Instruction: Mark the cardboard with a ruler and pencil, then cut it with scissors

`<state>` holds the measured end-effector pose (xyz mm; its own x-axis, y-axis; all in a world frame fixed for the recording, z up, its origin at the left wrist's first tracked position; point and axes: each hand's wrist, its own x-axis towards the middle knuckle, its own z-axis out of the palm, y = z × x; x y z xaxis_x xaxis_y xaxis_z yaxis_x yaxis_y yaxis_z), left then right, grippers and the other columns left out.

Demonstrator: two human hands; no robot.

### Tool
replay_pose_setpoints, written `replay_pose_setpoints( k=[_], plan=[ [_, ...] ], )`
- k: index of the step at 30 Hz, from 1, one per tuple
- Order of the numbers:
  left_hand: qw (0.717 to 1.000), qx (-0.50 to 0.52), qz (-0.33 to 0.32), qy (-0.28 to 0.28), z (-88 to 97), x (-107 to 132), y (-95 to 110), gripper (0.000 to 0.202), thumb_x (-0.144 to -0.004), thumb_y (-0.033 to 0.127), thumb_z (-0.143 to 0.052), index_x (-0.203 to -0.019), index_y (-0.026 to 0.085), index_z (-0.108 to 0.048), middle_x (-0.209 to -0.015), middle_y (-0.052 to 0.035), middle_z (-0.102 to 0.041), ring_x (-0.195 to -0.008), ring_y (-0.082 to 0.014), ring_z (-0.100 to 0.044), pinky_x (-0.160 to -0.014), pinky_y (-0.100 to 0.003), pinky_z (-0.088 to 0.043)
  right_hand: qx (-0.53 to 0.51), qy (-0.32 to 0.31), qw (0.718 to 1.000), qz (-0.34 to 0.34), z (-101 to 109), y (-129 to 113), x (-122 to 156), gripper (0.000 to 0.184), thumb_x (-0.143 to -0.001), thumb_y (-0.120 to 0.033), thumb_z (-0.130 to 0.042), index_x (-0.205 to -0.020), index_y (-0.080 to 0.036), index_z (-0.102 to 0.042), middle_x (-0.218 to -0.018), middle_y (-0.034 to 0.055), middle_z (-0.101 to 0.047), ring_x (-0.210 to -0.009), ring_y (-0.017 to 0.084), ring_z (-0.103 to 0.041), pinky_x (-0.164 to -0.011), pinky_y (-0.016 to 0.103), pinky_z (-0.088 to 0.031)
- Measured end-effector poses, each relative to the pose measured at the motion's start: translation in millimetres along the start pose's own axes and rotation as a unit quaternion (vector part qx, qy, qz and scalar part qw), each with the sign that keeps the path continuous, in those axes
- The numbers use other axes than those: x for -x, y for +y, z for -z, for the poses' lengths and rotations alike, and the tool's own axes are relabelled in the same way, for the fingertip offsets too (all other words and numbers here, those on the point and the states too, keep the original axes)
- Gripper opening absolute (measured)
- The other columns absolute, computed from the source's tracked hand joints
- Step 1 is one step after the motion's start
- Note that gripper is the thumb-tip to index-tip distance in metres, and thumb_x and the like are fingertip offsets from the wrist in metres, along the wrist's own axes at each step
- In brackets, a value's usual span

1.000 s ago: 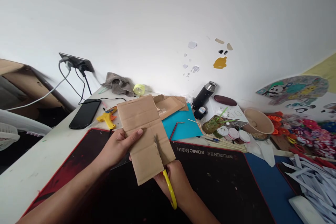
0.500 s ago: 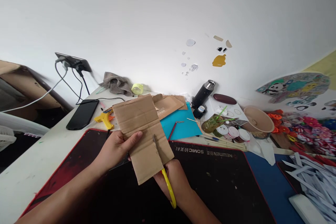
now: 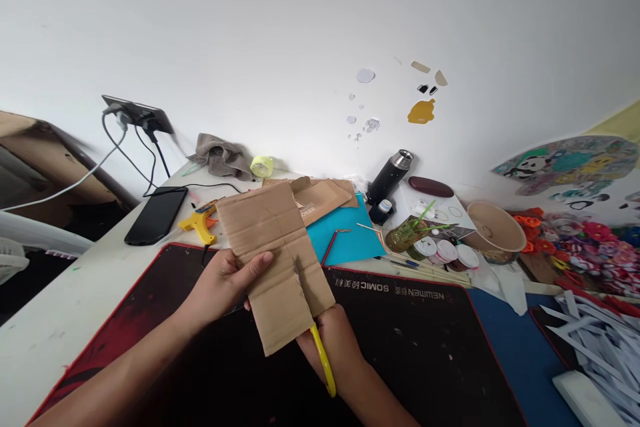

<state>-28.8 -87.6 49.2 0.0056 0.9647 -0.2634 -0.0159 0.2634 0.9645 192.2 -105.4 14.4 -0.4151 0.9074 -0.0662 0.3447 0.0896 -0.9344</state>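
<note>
A creased piece of brown cardboard (image 3: 267, 233) is held up over the dark desk mat, with a thin pencil line on its upper part. My left hand (image 3: 227, 283) grips its left edge, thumb on top and fingers mostly hidden behind. Below the lower right edge, my right hand (image 3: 330, 343) is closed around yellow-handled scissors (image 3: 324, 360). One blade shows in a slit that runs up from the cardboard's bottom edge; the other blade is hidden behind. Part of my right hand is hidden by the cardboard.
A yellow glue gun (image 3: 201, 223) and black phone (image 3: 156, 215) lie to the left. Behind are cardboard scraps (image 3: 327, 197), a blue sheet (image 3: 345, 240) and a black thermos (image 3: 390, 177). Paint jars (image 3: 447, 251) and a bowl (image 3: 495, 227) stand right, near paper strips (image 3: 600, 347).
The camera view has shifted slightly. The scissors stay in the slit, and their handle looks a little more upright. Both hands keep their hold.
</note>
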Motion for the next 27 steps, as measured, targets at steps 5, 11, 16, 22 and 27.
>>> replay_pose_setpoints(
  k=[5, 11, 16, 22, 27],
  plan=[
    [1.000, 0.007, 0.005, -0.007, 3.4, -7, 2, 0.061, -0.076, 0.079, -0.083, -0.083, 0.018, -0.075, -0.069, -0.0079, -0.076, -0.046, -0.0184, -0.063, -0.036, -0.025, -0.047, -0.018, -0.001, 1.000, -0.007, -1, 1, -4, 0.019, -0.093, -0.032, -0.081, -0.109, -0.027, -0.090, -0.106, 0.0091, -0.088, -0.103, 0.032, -0.084, -0.095, 0.037, -0.065],
    [1.000, -0.013, 0.003, -0.009, 7.8, -20, 7, 0.062, -0.075, 0.078, -0.085, -0.076, 0.017, -0.075, -0.061, -0.0069, -0.072, -0.042, -0.0154, -0.058, -0.034, -0.024, -0.045, 0.054, -0.003, 0.998, -0.022, -4, 6, -9, 0.022, -0.099, -0.031, -0.074, -0.115, -0.026, -0.088, -0.098, 0.0093, -0.088, -0.100, 0.031, -0.085, -0.091, 0.033, -0.065],
    [1.000, 0.002, 0.020, -0.011, 10.1, -26, 5, 0.061, -0.074, 0.077, -0.087, -0.080, 0.017, -0.075, -0.062, -0.0056, -0.073, -0.043, -0.0163, -0.061, -0.034, -0.024, -0.046, 0.075, 0.010, 0.997, -0.022, -7, 7, -14, 0.021, -0.098, -0.024, -0.073, -0.112, -0.025, -0.088, -0.113, 0.0094, -0.088, -0.110, 0.030, -0.084, -0.094, 0.031, -0.065],
    [1.000, 0.006, 0.024, -0.009, 11.4, -33, 0, 0.060, -0.074, 0.075, -0.087, -0.083, 0.017, -0.077, -0.064, -0.0054, -0.074, -0.043, -0.0163, -0.061, -0.034, -0.023, -0.047, 0.074, -0.004, 0.997, -0.015, -5, 5, -17, 0.021, -0.098, -0.025, -0.075, -0.114, -0.026, -0.088, -0.111, 0.0080, -0.088, -0.107, 0.029, -0.085, -0.095, 0.031, -0.065],
    [1.000, 0.009, 0.019, -0.014, 9.8, -35, 0, 0.059, -0.075, 0.075, -0.087, -0.080, 0.017, -0.077, -0.062, -0.0055, -0.073, -0.043, -0.0166, -0.062, -0.034, -0.023, -0.047, 0.057, -0.002, 0.998, -0.019, -3, 1, -17, 0.026, -0.100, -0.028, -0.075, -0.123, -0.028, -0.086, -0.117, 0.0079, -0.087, -0.112, 0.030, -0.083, -0.097, 0.034, -0.066]
  ],
)
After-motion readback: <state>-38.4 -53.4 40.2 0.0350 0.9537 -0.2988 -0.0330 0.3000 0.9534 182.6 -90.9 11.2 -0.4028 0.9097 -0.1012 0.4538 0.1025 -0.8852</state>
